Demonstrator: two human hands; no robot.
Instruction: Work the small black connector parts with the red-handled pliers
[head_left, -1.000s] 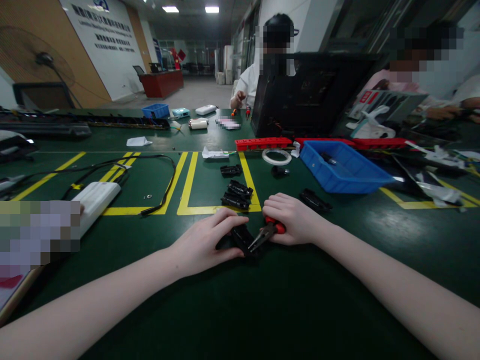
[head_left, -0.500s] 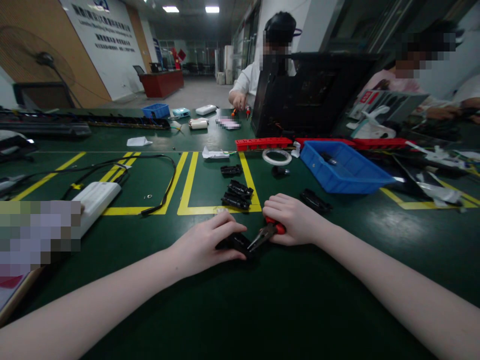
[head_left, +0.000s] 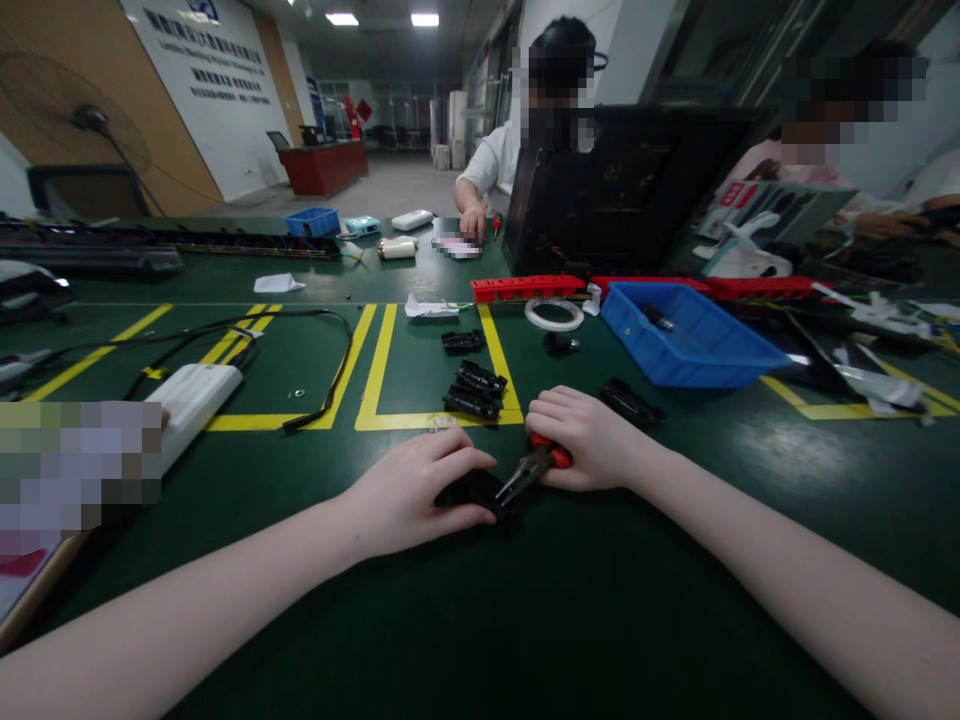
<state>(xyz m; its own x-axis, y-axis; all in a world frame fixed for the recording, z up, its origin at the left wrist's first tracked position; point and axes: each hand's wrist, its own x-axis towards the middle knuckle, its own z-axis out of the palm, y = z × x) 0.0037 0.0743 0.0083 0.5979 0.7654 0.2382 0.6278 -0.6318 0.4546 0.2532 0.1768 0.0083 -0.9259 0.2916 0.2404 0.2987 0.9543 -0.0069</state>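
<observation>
My left hand (head_left: 420,487) grips a small black plastic part (head_left: 477,490) low over the green table, thumb on the near side and fingers on the far side. In my right hand (head_left: 581,437) is a pair of red-handled needle-nose pliers (head_left: 527,472), the fingers wrapped round its handles. The pliers' jaws point left and their tips meet the right end of the black part; whether they pinch anything is too small to tell. Just beyond my hands lie similar black plastic parts (head_left: 474,390), and another black part (head_left: 631,401) rests beside my right wrist.
A blue bin (head_left: 694,335) stands at the right, near a tape roll (head_left: 553,314) and red plastic strips (head_left: 529,289). On the left are a white power strip (head_left: 196,395) and a black cable (head_left: 349,345). A co-worker's hand (head_left: 472,222) is across the table.
My hands, the pliers and the black part have barely shifted. Across the table, the co-worker's hand has come lower, over the pale blurred item.
</observation>
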